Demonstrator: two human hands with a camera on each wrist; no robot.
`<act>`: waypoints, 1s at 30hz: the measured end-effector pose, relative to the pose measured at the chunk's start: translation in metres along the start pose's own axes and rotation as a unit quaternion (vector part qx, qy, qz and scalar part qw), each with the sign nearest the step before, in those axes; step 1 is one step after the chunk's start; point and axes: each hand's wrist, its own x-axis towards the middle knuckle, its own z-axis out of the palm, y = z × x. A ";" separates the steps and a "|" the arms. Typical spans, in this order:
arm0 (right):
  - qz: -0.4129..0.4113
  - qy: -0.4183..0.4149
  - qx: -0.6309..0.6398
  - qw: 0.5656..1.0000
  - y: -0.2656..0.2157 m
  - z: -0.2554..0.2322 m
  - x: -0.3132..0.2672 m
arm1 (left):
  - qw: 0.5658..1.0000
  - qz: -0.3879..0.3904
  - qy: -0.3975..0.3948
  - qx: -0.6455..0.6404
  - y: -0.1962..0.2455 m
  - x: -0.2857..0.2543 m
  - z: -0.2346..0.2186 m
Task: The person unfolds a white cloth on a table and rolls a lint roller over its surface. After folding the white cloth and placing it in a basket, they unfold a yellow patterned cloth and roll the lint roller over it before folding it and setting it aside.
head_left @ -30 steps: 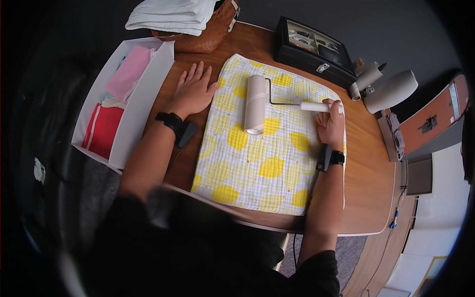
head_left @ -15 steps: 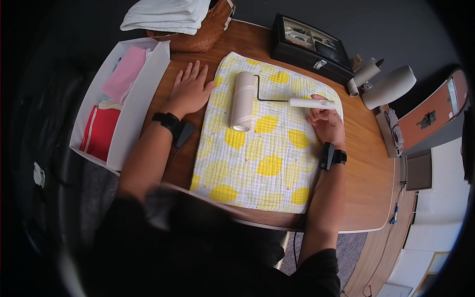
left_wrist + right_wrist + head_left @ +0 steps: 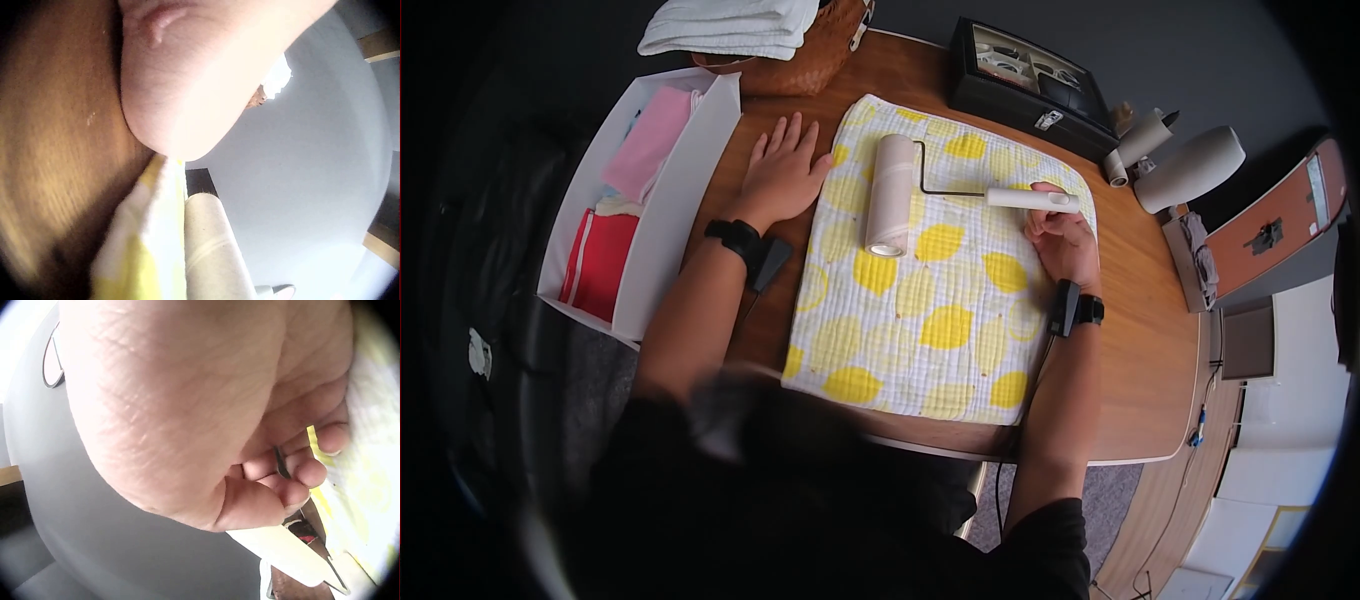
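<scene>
A lint roller with a bent wire frame and a white handle is over the quilted, lemon-patterned cloth. My right hand has its fingers curled at that handle, whose end overlaps the hand. In the right wrist view the handle comes out past the thumb. Flat on the wooden table, fingers spread, my left hand rests at the cloth's left edge. The left wrist view shows the heel of this hand beside the cloth edge, with the roller's tube beyond.
A white box of folded pink and red fabric stands at left. Behind are a brown woven bag with white cloths on it and a black glass-topped case. A white bottle-like object stands at back right.
The lint roller has moved left over the cloth, and its handle has shifted left against the right hand, whose hold has loosened from a fuller grip. The left hand stays on the table.
</scene>
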 end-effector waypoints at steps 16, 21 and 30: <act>0.040 0.004 -0.089 0.995 -0.002 0.031 -0.001 | 1.000 0.000 0.006 -0.002 0.000 -0.001 0.001; 0.047 -0.016 -0.086 0.995 0.003 0.042 0.002 | 1.000 -0.003 0.000 0.001 0.003 -0.001 -0.002; -0.028 -0.021 0.049 0.998 0.000 -0.010 -0.006 | 1.000 -0.003 0.000 -0.015 0.001 -0.002 -0.002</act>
